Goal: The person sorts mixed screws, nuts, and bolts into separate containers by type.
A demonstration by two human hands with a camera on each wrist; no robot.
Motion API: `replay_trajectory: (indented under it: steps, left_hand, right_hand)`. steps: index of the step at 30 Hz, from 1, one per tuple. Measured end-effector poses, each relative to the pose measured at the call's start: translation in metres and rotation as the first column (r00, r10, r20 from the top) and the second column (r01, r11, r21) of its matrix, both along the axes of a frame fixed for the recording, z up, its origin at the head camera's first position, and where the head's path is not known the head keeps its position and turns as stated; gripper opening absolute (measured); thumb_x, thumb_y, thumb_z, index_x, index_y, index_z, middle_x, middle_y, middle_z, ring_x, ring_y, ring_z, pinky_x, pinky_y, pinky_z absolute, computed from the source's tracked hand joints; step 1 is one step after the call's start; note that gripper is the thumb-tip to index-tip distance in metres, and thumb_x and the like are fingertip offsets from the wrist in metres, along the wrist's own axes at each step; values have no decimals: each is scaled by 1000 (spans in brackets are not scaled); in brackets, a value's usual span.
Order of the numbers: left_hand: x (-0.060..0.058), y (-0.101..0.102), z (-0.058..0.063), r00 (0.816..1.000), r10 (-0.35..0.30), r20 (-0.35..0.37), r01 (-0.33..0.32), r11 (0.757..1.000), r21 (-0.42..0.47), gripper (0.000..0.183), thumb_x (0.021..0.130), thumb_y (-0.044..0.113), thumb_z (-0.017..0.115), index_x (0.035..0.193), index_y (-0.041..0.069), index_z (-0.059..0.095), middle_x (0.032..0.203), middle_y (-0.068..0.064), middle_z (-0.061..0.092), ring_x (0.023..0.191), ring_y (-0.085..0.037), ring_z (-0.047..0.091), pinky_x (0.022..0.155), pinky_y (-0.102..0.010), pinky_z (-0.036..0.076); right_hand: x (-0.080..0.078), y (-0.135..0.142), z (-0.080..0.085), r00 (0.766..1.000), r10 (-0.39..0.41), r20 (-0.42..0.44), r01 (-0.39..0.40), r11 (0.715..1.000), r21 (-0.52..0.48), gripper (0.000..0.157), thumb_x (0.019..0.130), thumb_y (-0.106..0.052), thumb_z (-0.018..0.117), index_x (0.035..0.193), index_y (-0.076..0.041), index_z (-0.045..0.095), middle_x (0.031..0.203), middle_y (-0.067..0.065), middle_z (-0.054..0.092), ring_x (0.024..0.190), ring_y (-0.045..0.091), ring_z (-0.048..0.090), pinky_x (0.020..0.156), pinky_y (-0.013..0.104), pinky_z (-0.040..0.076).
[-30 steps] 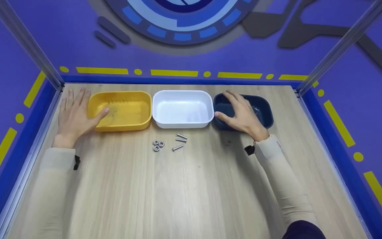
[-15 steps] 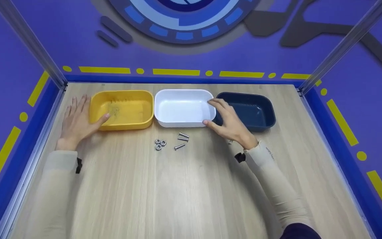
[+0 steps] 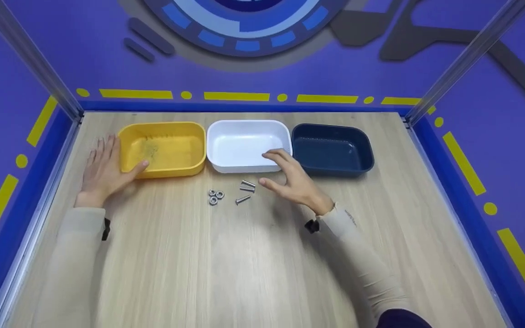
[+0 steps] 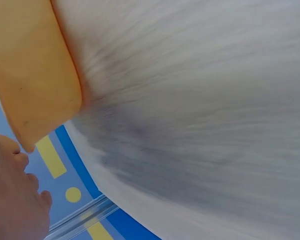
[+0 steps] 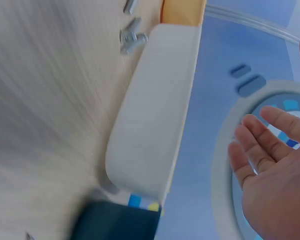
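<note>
My left hand (image 3: 100, 175) lies along the left end of the yellow bin (image 3: 194, 171), fingers straight and thumb over its near rim. In the left wrist view, the fingers (image 4: 20, 185) show beside the bin's corner. My right hand (image 3: 296, 184) hovers at the near right corner of the white bin (image 3: 235, 152), fingers loosely bent and holding nothing. Left of its thumb, three bolts (image 3: 243, 199) lie on the table, with three nuts (image 3: 213, 201) further left. The right wrist view shows the palm (image 5: 285, 190) empty beyond the white bin's side (image 5: 150, 110).
A dark blue bin (image 3: 335, 155) stands at the right end of the row, close beside the white one. The wooden table (image 3: 189, 273) is enclosed by blue panels (image 3: 244, 82) at the back and sides. A small metal piece (image 5: 29, 236) shows low in the right wrist view.
My right hand has moved left and nearer, from over the dark blue bin to the white bin's near right corner. The left hand stays at the yellow bin.
</note>
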State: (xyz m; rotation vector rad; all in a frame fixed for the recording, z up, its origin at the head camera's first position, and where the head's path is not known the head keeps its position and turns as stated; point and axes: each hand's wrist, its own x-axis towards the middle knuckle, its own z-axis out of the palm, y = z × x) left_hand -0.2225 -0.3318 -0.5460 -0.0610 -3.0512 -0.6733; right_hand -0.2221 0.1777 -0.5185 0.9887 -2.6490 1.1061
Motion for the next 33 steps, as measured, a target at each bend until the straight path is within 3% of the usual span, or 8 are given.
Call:
replay_trajectory:
  steps: [5, 15, 26, 33]
  left_hand:
    - [2, -3, -5, 1000, 14, -4, -14, 1000, -16, 121, 95, 79, 52, 170, -1, 1, 178, -25, -4, 164, -50, -2, 133, -68, 2]
    - [5, -10, -13, 1000, 14, -15, -15, 1000, -16, 122, 95, 79, 53, 170, 0, 1, 178, -25, -1, 164, -51, 0, 133, -68, 2]
    - [1, -9, -11, 1000, -10, -24, 9, 998, -62, 120, 96, 78, 52, 169, -3, 3, 177, -30, 5, 164, -51, 3, 133, -68, 6]
    - [0, -10, -9, 999, -33, -23, 32, 998, -62, 113, 101, 74, 46, 169, -5, 1, 176, -31, 2, 164, -50, 2, 133, -67, 6]
  right_hand:
    - [5, -12, -9, 999, 33, -5, -33, 999, 5, 66, 96, -37, 80, 150, -7, 58, 147, 6, 59, 139, 23, 55, 121, 45, 44]
    - [10, -31, -22, 997, 65, 50, -66, 997, 28, 72, 100, -56, 70, 150, -6, 57, 147, 2, 58, 141, 18, 55, 124, 38, 42]
    - [9, -56, -38, 985, 136, 102, -142, 988, 54, 67, 101, -46, 73, 150, -2, 59, 148, 9, 59, 140, 25, 56, 123, 41, 44]
    - [5, -73, -49, 971, 196, 134, -206, 976, 68, 54, 100, -29, 77, 144, 0, 64, 147, 11, 64, 139, 28, 59, 122, 41, 45]
